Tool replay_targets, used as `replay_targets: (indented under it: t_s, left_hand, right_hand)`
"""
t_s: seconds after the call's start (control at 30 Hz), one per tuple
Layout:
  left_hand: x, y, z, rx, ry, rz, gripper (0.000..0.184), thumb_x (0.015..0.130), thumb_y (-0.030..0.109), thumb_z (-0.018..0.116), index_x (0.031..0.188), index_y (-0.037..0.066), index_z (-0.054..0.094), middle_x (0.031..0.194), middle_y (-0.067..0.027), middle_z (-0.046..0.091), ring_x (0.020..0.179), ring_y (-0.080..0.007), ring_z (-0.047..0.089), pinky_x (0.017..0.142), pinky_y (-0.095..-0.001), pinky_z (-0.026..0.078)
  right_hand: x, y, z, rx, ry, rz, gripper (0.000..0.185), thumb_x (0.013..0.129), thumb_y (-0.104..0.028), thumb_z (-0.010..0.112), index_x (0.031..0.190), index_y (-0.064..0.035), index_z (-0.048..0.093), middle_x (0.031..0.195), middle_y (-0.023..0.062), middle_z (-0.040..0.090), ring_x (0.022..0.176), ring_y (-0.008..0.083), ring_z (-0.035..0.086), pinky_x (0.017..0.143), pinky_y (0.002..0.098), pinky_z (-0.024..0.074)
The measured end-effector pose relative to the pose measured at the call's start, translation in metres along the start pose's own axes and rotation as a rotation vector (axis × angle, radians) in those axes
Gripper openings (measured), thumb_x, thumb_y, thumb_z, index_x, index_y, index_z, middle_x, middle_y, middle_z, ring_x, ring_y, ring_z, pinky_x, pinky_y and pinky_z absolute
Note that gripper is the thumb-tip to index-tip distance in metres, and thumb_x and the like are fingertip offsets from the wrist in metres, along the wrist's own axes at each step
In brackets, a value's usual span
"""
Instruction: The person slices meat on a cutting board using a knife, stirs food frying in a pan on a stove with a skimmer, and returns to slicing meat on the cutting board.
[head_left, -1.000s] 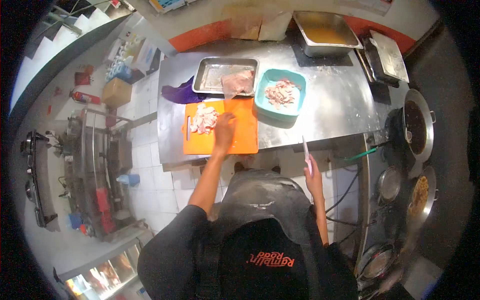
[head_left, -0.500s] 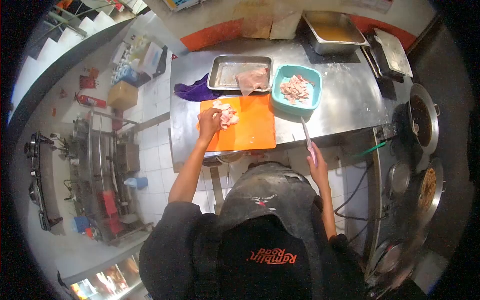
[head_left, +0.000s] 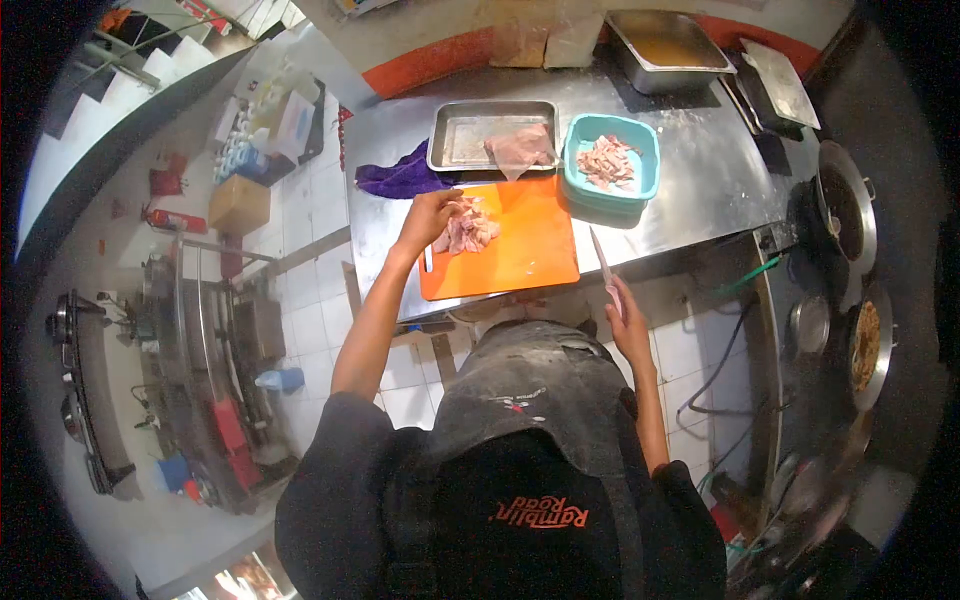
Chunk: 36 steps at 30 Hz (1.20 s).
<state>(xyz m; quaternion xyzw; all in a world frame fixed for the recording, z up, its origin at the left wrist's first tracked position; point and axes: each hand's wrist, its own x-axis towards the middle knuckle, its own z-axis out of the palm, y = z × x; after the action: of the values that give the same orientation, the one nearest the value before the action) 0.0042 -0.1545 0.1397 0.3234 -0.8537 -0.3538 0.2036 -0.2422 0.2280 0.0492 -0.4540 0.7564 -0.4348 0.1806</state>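
My left hand [head_left: 432, 216] is at the upper left of a pile of cut raw meat [head_left: 468, 230]. Its fingers are curled in against the meat, and the fingertips are partly hidden. The pile lies on the left half of an orange cutting board [head_left: 530, 245]. Off the board's right side, my right hand [head_left: 628, 322] is closed round the handle of a knife [head_left: 603, 258], whose blade points up toward a turquoise tub [head_left: 610, 201]. More cut meat pieces [head_left: 607, 162] lie inside that tub.
Behind the board sits a metal tray [head_left: 436, 150] with a bagged slab of meat [head_left: 520, 150]. A purple cloth [head_left: 405, 174] lies beside it. A deep pan of liquid [head_left: 668, 48] stands at the back right. Large woks [head_left: 850, 210] line the far right.
The view has shifted slightly. My left hand has moved from over the pile to its upper left edge. The knife has come left, away from the tub and closer to the board.
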Motion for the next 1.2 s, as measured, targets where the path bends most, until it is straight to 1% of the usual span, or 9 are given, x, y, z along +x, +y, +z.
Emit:
replay_targets:
  t_s: [0.13,0.2,0.23,0.37,0.47,0.57,0.8,1.0,1.2]
  left_hand:
    - [0.002,0.034,-0.007,-0.128,-0.094,-0.028,0.028,0.096,0.009,0.063,0.120,-0.005,0.069,0.103,-0.0170,0.077,0.096,-0.0217,0.076,0.085,-0.0322,0.058]
    - [0.007,0.051,0.004,-0.377,-0.105,-0.082,0.027,0.098,0.010,0.064,0.120,-0.004,0.069,0.106,-0.0133,0.077,0.099,-0.0194,0.075,0.087,-0.0307,0.058]
    - [0.004,0.069,0.006,-0.324,-0.068,0.030,0.026,0.099,0.012,0.062,0.119,-0.004,0.067,0.100,-0.0113,0.076,0.093,-0.0164,0.075,0.078,-0.0283,0.058]
    - [-0.006,0.053,0.048,-0.344,-0.169,-0.116,0.023,0.099,0.013,0.062,0.117,0.001,0.070,0.101,-0.0116,0.076,0.081,-0.0144,0.069,0.073,-0.0273,0.055]
    - [-0.029,0.000,0.105,-0.116,-0.135,-0.020,0.036,0.087,0.020,0.073,0.116,0.000,0.070,0.103,-0.0174,0.074,0.093,-0.0287,0.070,0.085,-0.0370,0.054]
    - [-0.057,-0.037,0.138,0.026,-0.092,-0.044,0.039,0.080,0.021,0.077,0.112,0.000,0.071,0.102,-0.0185,0.070,0.098,-0.0354,0.068,0.088,-0.0421,0.054]
    - [-0.057,-0.012,0.153,0.266,0.002,0.139,0.023,0.080,0.012,0.072,0.101,0.003,0.072,0.097,-0.0189,0.063,0.096,-0.0364,0.063,0.081,-0.0480,0.052]
    - [-0.082,-0.034,0.109,0.085,-0.103,0.375,0.017,0.078,0.009,0.070,0.093,0.002,0.070,0.093,-0.0161,0.063,0.092,-0.0365,0.063,0.080,-0.0474,0.050]
    - [-0.131,-0.068,0.050,0.286,-0.115,0.241,0.016,0.077,0.007,0.068,0.092,0.003,0.068,0.099,-0.0121,0.063,0.102,-0.0330,0.060,0.086,-0.0463,0.048]
  right_hand:
    - [-0.004,-0.020,0.004,0.111,-0.013,0.082,0.054,0.100,-0.008,0.060,0.153,-0.0134,0.047,0.145,0.0123,0.059,0.109,0.0190,0.066,0.090,0.0318,0.0533]
    - [-0.003,-0.026,0.007,0.202,-0.084,0.164,0.054,0.099,-0.008,0.058,0.152,-0.0045,0.044,0.149,0.0185,0.053,0.138,0.0312,0.052,0.113,0.0400,0.0398]
    - [-0.001,-0.033,0.007,0.199,-0.080,0.167,0.054,0.099,-0.008,0.058,0.152,-0.0045,0.044,0.149,0.0185,0.053,0.138,0.0312,0.052,0.113,0.0400,0.0398]
    - [0.007,-0.054,0.016,0.199,-0.108,0.241,0.055,0.100,-0.010,0.059,0.152,-0.0043,0.044,0.147,0.0178,0.056,0.136,0.0291,0.054,0.112,0.0384,0.0413]
    - [0.010,-0.044,0.032,0.155,0.001,0.081,0.055,0.098,-0.014,0.063,0.151,-0.0143,0.048,0.140,0.0163,0.063,0.122,0.0279,0.065,0.101,0.0377,0.0497]
    - [0.020,-0.055,0.038,0.104,-0.173,0.300,0.054,0.098,-0.013,0.062,0.150,-0.0148,0.048,0.140,0.0201,0.061,0.131,0.0371,0.059,0.105,0.0422,0.0473]
    - [0.037,-0.042,0.068,0.094,-0.190,0.260,0.055,0.099,-0.013,0.061,0.151,-0.0176,0.047,0.133,0.0222,0.065,0.125,0.0420,0.061,0.102,0.0452,0.0495]
    - [0.033,-0.014,0.075,0.000,-0.189,0.180,0.058,0.097,-0.014,0.061,0.152,-0.0254,0.046,0.124,0.0229,0.068,0.113,0.0457,0.064,0.093,0.0515,0.0525]
    - [0.029,-0.022,0.068,-0.198,-0.186,0.201,0.060,0.096,-0.009,0.062,0.151,-0.0279,0.047,0.114,0.0237,0.070,0.100,0.0448,0.069,0.086,0.0514,0.0550]
